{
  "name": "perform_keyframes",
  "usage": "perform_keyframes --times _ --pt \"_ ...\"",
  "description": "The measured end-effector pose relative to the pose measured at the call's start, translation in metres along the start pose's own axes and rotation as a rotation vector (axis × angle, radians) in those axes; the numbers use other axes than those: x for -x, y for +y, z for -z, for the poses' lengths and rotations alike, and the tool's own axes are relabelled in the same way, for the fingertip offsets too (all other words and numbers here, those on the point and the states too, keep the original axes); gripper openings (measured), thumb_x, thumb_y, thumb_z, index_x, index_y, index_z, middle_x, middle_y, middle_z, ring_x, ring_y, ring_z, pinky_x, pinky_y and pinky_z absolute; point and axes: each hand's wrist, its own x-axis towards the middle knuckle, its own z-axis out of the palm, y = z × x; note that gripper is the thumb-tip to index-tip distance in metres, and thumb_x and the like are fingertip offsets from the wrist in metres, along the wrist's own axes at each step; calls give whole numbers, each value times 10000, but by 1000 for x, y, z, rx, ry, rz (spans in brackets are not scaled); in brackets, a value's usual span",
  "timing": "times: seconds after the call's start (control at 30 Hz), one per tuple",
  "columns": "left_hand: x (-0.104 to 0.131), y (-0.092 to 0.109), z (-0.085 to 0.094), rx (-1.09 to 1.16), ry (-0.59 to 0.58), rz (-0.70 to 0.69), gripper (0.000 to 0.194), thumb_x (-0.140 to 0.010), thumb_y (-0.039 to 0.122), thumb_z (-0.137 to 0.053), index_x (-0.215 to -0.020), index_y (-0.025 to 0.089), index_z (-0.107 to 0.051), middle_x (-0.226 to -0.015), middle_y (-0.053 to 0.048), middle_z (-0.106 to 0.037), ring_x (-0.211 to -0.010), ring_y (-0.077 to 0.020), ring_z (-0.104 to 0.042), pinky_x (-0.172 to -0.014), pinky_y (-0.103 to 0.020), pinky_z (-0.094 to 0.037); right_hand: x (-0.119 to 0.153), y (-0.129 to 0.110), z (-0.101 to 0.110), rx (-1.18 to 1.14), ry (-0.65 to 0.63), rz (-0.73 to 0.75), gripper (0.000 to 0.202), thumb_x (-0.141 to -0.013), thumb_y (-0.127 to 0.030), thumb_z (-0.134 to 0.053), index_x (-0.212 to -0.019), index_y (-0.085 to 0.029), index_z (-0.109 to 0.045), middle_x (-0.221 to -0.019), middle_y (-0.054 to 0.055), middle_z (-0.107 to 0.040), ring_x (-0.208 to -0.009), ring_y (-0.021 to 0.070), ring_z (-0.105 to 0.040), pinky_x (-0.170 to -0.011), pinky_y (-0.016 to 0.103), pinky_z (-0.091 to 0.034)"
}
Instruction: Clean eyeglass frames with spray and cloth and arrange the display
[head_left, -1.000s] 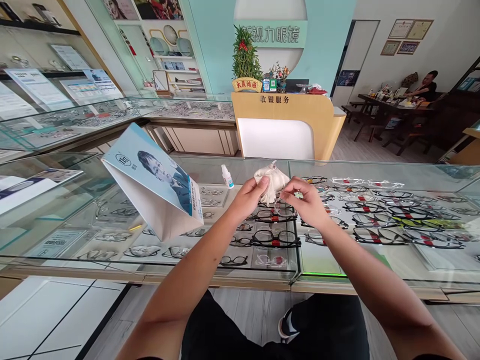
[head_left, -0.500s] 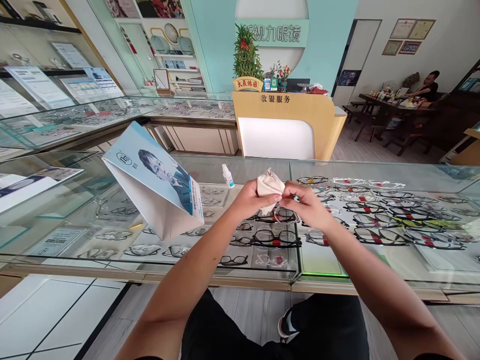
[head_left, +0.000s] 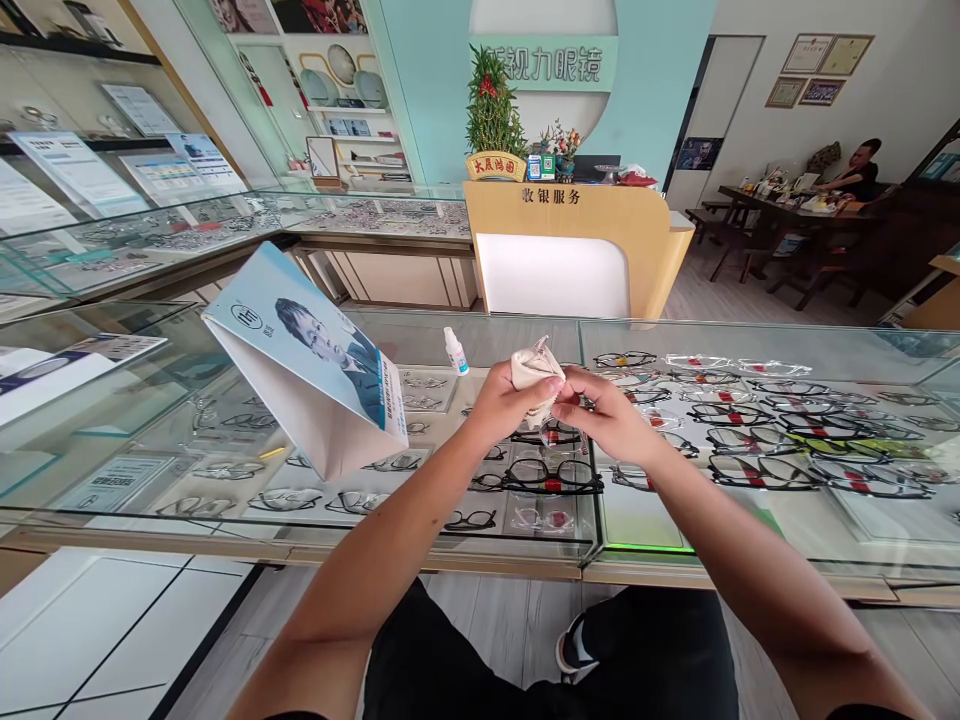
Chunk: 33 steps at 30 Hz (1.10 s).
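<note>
One glass counter; left hand fingers clamped on cloth over it, right hand fingers pinching clear glasses, partly hidden. Cloth on glasses: handling looks mid-way, not released; amount left unclear. Bottle standing beyond. Versus first frame: hands closer, cloth bunched tighter.

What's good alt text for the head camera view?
The left hand holds a cream cloth; the right hand, apparently holding clear glasses, meets it above a glass display counter of eyeglass frames. To their left stand a white bottle and a tent-shaped blue advertising card; behind is a cashier desk.
</note>
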Motion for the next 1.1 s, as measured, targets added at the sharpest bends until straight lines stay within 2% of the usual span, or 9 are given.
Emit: perform_keyframes --times 0.2,0.37,0.43,0.53,0.6,0.7,0.83,1.0,1.1 --pt "-1 -5 0 25 99 15 673 -849 822 -880 -742 189 -678 -617 24 -561 -565 -101 -458 -538 -260 -389 0 -2 -1 -28 3 -23 257 -1017 -296 -741 -820 -247 -585 -851 -24 -596 -816 172 -524 -790 337 -407" --pt "-6 -5 9 144 119 79 693 -786 849 -920 -923 179 -806 -768 -15 -701 -722 -147 -626 -674 -273 -522 -3 1 2 -330 147 -154 212 -983 -408 -780 -859 -249 -717 -853 -5 -615 -819 187 -539 -821 366 -431" --pt "-6 -5 12 197 92 111 724 -755 826 -959 -1072 184 -854 -880 -34 -766 -827 -170 -694 -760 -288 -568 -5 0 7 -586 217 -214 100 -887 -330 -806 -897 -258 -738 -861 -9 -586 -784 176 -509 -798 362 -441" --pt "-5 -5 15 227 36 150 763 -764 748 -1001 -1283 207 -861 -1027 -58 -809 -949 -192 -734 -854 -308 -589 -7 -3 15 -869 253 -248 330 -638 -70 -787 -884 -263 -680 -911 -26 -549 -748 140 -440 -749 325 -430" --pt "-3 -6 17 210 -9 164 790 -777 699 -1016 -1372 209 -843 -1082 -70 -816 -977 -201 -731 -868 -314 -583 -7 -5 19 -929 242 -258 438 -563 17 -740 -882 -262 -632 -945 -29 -547 -760 133 -423 -735 308 -423" --pt "-1 -7 19 157 -72 175 805 -747 661 -1049 -1386 218 -842 -1146 -75 -821 -1020 -207 -723 -881 -305 -566 -8 -5 19 -914 193 -268 447 -594 11 -746 -905 -266 -582 -969 -21 -540 -785 141 -432 -733 308 -430" --pt "-1 -7 18 113 -121 155 712 -732 631 -1065 -1273 210 -870 -1251 -96 -815 -1129 -229 -726 -969 -320 -568 -9 -1 17 -833 142 -247 428 -631 -61 -777 -895 -265 -509 -973 -13 -516 -796 145 -450 -733 316 -426" --pt "-1 -2 15 89 -114 129 715 -812 713 -980 -1315 223 -842 -1062 -72 -807 -951 -206 -719 -819 -307 -569 -8 4 17 -658 176 -205 424 -686 -155 -807 -882 -271 -450 -958 -12 -506 -824 164 -489 -756 332 -439" --pt "-2 4 12 30 -137 97 646 -866 738 -922 -1232 209 -858 -1154 -108 -834 -925 -202 -718 -784 -304 -573 -6 8 17 -370 255 -70 321 -799 -166 -771 -871 -266 -475 -946 -15 -501 -881 177 -550 -836 347 -468"
